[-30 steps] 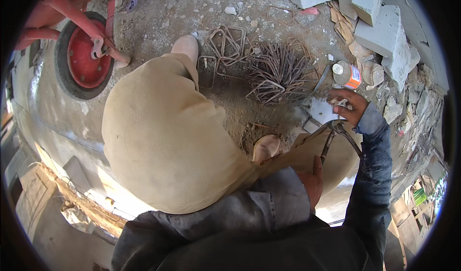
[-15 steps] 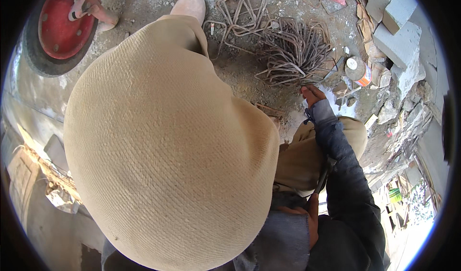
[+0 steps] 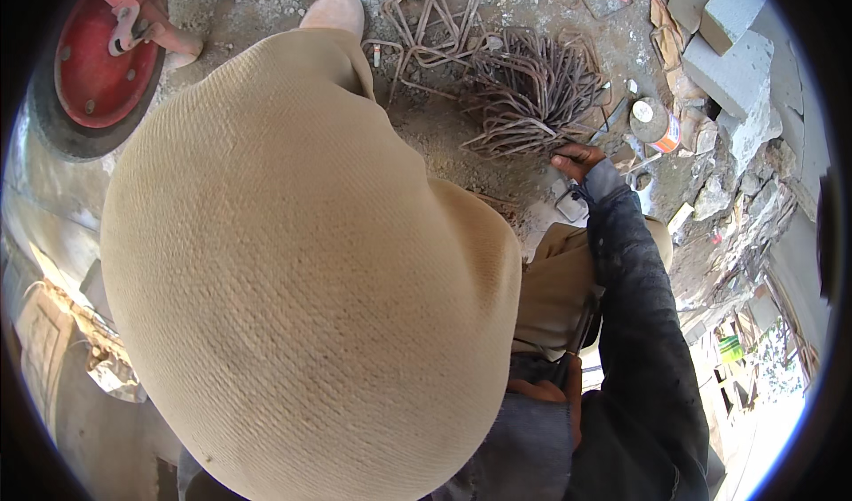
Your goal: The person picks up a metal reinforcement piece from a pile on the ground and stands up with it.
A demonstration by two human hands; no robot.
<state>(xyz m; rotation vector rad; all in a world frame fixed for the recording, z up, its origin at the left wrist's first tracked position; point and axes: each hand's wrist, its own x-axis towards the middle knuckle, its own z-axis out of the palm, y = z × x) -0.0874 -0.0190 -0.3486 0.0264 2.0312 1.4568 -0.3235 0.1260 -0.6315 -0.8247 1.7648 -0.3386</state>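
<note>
Closed fingers of my right hand (image 3: 581, 159) are at the near right edge of a heap of brown, rusty rebar stirrups (image 3: 532, 88), pinching the end of one; the fingertips are partly hidden. Down by my lap, my left hand (image 3: 573, 403) is wrapped round a dark, narrow tool (image 3: 586, 322) that points away from me. Its working end cannot be made out. My beige-trousered left leg (image 3: 311, 261) fills the middle of the view and hides much of the ground. Several looser stirrups (image 3: 430, 22) lie beyond the heap to the left.
A cylindrical container (image 3: 654, 123) with an orange-and-white label stands right of the heap. Grey concrete blocks (image 3: 729, 71) and broken rubble (image 3: 713, 197) line the right side. A red wheel (image 3: 105, 57) with a black tyre is at the far left. My shoe (image 3: 335, 11) rests at the top.
My right hand has shifted slightly up against the stirrup heap, its fingers now closed there. My left hand stays at my lap with the tool. The whole view has shifted a little.
</note>
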